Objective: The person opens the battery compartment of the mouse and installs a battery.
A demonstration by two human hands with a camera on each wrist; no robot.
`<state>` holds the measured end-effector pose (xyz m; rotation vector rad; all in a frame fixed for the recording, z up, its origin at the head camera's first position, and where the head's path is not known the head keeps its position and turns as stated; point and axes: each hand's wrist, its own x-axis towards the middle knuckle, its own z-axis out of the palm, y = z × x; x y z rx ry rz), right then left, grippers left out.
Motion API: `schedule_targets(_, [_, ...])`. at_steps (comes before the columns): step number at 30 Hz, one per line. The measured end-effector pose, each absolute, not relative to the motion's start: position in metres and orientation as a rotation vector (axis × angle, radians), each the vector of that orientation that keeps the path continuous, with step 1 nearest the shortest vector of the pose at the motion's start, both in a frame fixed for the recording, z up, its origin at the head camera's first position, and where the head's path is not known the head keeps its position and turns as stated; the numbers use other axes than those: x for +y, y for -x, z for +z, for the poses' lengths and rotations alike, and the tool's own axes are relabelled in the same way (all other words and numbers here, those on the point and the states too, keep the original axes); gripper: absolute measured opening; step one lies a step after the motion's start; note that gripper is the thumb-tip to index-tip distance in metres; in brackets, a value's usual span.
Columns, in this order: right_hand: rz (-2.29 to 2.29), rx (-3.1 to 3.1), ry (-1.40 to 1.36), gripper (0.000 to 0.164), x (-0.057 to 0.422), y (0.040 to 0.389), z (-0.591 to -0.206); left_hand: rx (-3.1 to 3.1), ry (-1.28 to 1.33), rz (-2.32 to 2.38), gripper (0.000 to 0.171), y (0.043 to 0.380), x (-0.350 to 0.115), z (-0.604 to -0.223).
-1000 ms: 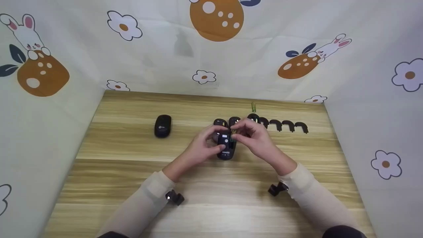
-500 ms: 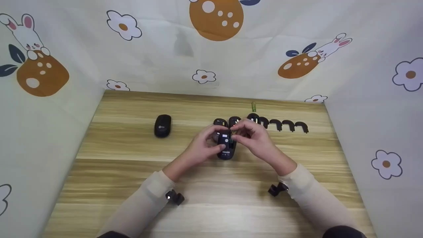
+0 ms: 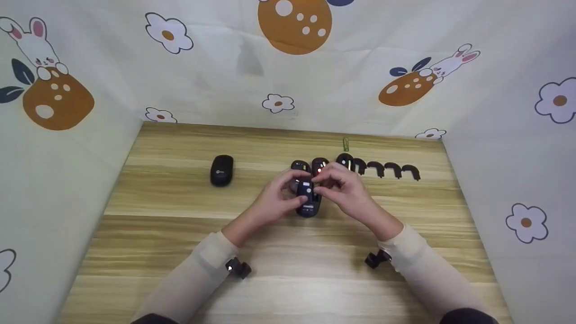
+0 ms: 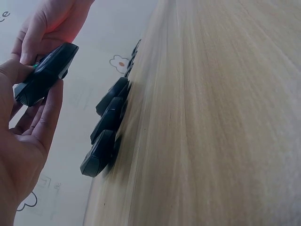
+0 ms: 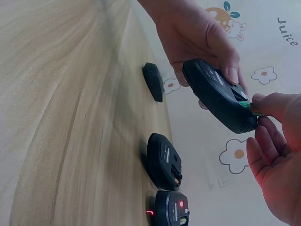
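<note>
I have the mouse [image 5: 216, 96] underside up, raised over the table [image 3: 270, 288]. My left hand [image 3: 276, 196] grips it, fingers and thumb closed on opposite edges. My right hand [image 3: 344, 182] is nearly closed, thumb and fingertips pinching a green battery [image 5: 254, 109] at the mouse's open slot; I can't tell how far in it sits. Beyond, I see three upturned mice [image 3: 320, 163] in a row, four black hooks [image 3: 392, 171] rightward, a spare battery [image 3: 346, 144] behind, and another mouse [image 3: 222, 171] well apart leftward.
</note>
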<state>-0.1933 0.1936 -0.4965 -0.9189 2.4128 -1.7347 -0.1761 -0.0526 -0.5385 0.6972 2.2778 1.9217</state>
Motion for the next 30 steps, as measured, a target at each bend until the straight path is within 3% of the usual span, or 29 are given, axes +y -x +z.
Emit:
schedule_targets(13, [-1.810,2.404,0.924,0.018,0.193,0.193,-0.506,2.248,-0.660,1.947,0.055,0.175,-0.052,-0.538])
schedule_targets(22, [-1.967,2.186,0.636,0.035,0.189,0.191,-0.513,2.284,-0.697,1.957,0.054,0.176,-0.051,-0.538])
schedule_targets(30, [-1.985,2.120,0.519,0.036,0.186,0.189,-0.512,2.281,-0.696,1.958,0.056,0.176,-0.052,-0.537])
